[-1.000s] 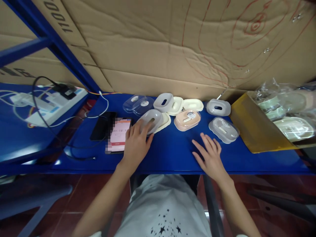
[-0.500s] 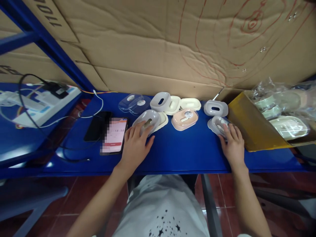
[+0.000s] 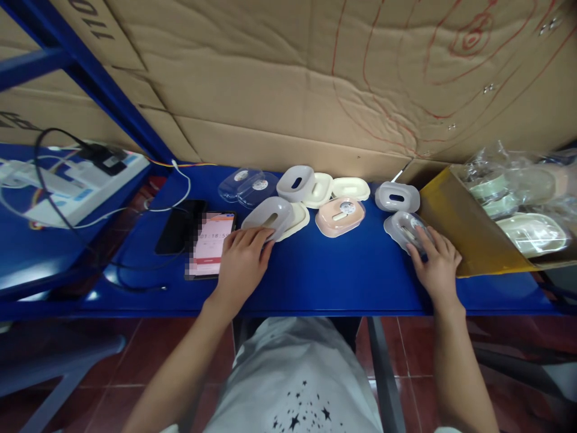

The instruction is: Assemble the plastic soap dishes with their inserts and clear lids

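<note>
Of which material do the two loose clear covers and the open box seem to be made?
Clear covers: likely thin plastic, glossy; the blue tabletop shows through. Open box: probably cardboard, judging by its thin brown walls; the smooth yellowish side may be taped.

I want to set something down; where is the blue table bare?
The widest free patch of the blue table lies between the left hand and right hand, bounded by the peach dish and the near edge. A narrower strip runs between the carton and that edge. It's crowded along the cardboard backing, where clear covers and cream trays cluster.
</note>
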A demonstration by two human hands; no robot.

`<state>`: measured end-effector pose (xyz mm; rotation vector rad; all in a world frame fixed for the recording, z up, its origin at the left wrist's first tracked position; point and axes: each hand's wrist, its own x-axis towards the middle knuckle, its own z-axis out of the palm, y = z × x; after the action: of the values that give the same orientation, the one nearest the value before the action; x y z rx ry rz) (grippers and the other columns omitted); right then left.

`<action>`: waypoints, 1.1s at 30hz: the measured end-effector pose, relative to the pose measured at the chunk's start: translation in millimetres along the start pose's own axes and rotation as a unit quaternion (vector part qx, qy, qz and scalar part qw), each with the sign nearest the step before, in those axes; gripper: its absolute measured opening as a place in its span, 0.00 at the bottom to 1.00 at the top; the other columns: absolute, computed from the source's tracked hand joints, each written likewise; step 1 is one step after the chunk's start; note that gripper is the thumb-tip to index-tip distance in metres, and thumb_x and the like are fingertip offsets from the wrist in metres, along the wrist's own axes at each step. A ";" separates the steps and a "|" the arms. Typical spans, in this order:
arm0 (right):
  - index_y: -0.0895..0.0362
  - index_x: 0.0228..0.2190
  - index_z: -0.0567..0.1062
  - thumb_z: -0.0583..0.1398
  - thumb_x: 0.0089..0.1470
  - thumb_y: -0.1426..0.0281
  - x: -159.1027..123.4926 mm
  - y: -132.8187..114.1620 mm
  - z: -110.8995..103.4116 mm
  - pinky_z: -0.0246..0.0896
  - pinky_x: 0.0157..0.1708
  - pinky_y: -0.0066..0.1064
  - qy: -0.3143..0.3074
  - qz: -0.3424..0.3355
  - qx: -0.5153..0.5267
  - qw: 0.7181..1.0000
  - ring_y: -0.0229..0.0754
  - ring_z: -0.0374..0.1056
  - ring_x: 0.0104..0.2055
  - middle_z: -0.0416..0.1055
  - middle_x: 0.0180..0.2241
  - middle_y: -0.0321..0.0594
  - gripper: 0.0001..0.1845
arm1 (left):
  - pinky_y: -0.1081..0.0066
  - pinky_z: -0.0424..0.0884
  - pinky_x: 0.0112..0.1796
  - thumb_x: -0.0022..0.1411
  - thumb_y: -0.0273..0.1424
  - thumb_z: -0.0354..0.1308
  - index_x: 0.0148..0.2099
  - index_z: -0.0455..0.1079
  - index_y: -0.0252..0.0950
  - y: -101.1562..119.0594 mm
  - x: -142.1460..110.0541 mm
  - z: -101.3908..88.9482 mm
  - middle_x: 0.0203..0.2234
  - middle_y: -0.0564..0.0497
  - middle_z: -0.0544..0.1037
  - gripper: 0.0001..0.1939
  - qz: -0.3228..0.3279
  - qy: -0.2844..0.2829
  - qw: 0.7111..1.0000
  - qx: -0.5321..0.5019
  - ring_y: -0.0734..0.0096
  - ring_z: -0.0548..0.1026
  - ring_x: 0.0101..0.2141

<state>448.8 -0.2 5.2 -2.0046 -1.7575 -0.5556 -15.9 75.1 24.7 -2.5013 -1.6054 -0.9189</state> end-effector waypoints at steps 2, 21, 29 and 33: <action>0.52 0.68 0.70 0.58 0.72 0.54 1.3 -18.9 -8.6 0.51 0.66 0.68 0.004 -0.004 -0.009 1.000 0.68 0.62 0.70 0.67 0.69 0.55 0.30 | 0.50 0.73 0.54 0.77 0.33 0.53 0.57 0.76 0.38 3.5 1.2 -5.6 0.48 0.43 0.84 0.13 -0.015 0.024 0.999 -0.034 0.51 0.80 0.50; 0.47 0.62 0.74 0.57 0.73 0.68 -31.4 -127.4 -36.8 0.62 0.63 0.55 -0.149 -0.235 0.207 0.938 0.54 0.69 0.66 0.76 0.62 0.41 0.20 | 0.38 0.66 0.65 0.77 0.32 0.55 0.68 0.69 0.39 23.0 -7.7 5.0 0.65 0.36 0.73 0.20 0.040 -0.080 0.995 -0.046 0.44 0.68 0.68; 0.46 0.60 0.77 0.60 0.71 0.67 -50.3 -107.9 -37.2 0.65 0.50 0.52 -0.051 -0.108 0.143 0.983 0.56 0.73 0.54 0.80 0.52 0.43 0.19 | 0.48 0.76 0.61 0.74 0.30 0.60 0.51 0.74 0.39 42.4 -64.5 -15.0 0.58 0.44 0.78 0.05 0.152 -0.166 0.969 -0.103 0.47 0.70 0.66; 0.49 0.59 0.77 0.61 0.71 0.70 -50.7 -136.7 -50.7 0.65 0.51 0.47 -0.067 -0.184 0.236 0.952 0.51 0.73 0.52 0.81 0.50 0.41 0.18 | 0.47 0.80 0.56 0.75 0.33 0.61 0.56 0.72 0.40 56.4 -93.3 -19.1 0.58 0.42 0.77 0.10 0.124 -0.137 0.974 -0.132 0.47 0.74 0.63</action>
<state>305.7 -54.1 26.1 -1.4233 -2.1204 -0.0828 -4.6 -34.1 10.5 -3.0425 -1.2506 -0.8332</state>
